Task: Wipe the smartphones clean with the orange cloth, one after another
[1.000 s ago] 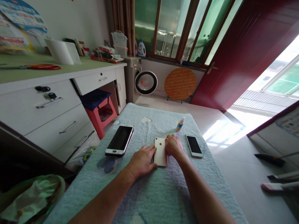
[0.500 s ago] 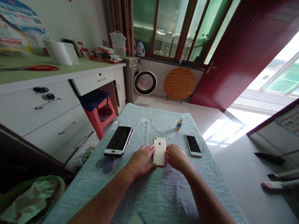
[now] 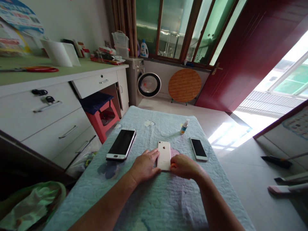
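head view: right hand (image 3: 186, 165), fingers (image 3: 177, 159) clenched on something orange (image 3: 173, 165), has slid lower beside the middle phone (image 3: 164, 156).

We've got one head cam, fairly close, facing forward and down over the bench (image 3: 166, 125), past its far edge.
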Demonstrator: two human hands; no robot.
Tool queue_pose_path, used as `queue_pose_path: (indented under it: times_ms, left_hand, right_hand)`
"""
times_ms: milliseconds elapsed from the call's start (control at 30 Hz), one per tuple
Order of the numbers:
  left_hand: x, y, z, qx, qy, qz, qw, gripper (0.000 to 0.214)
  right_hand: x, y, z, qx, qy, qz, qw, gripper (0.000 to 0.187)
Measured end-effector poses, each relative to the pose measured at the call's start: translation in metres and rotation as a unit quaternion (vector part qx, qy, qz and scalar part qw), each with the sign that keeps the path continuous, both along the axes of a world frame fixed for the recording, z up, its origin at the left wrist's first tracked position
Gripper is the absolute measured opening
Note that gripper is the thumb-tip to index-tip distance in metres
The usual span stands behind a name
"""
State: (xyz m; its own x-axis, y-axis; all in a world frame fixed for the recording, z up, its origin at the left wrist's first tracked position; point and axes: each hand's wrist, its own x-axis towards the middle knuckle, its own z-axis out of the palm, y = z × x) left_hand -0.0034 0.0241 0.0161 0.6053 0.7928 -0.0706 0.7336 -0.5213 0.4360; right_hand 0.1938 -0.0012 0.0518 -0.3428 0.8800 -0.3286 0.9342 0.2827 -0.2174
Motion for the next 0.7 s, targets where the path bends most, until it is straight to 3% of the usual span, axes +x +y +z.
queue_pose_path:
  times_ms: [133,267,367,433,500,700]
  left_hand:
    - [0.000,0.000,0.000,0.004,-0.002,0.001,1.000,0.063]
    - [0.000,0.000,0.000,0.005,0.000,-0.002,1.000,0.063]
    - [-0.001,0.000,-0.002,0.010,-0.011,-0.008,1.000,0.062]
    - [-0.002,0.000,-0.003,0.014,-0.018,-0.009,1.000,0.061]
    - [-0.003,0.000,-0.004,0.014,-0.018,-0.009,1.000,0.061]
    - [-0.002,0.001,-0.003,0.016,-0.013,-0.005,1.000,0.061]
  right_hand:
    - [0.006,-0.001,-0.004,-0.060,0.037,0.034,0.997,0.019]
    - [0.007,0.000,-0.004,-0.069,0.113,0.013,0.991,0.017]
    - [0.002,0.004,-0.007,0.028,0.183,-0.051,0.981,0.012]
    - [-0.002,0.008,-0.014,0.132,0.199,-0.113,0.965,0.010]
    - [-0.006,0.011,-0.022,0.182,0.196,-0.139,0.953,0.008]
    - [-0.010,0.011,-0.032,0.159,0.154,-0.119,0.968,0.007]
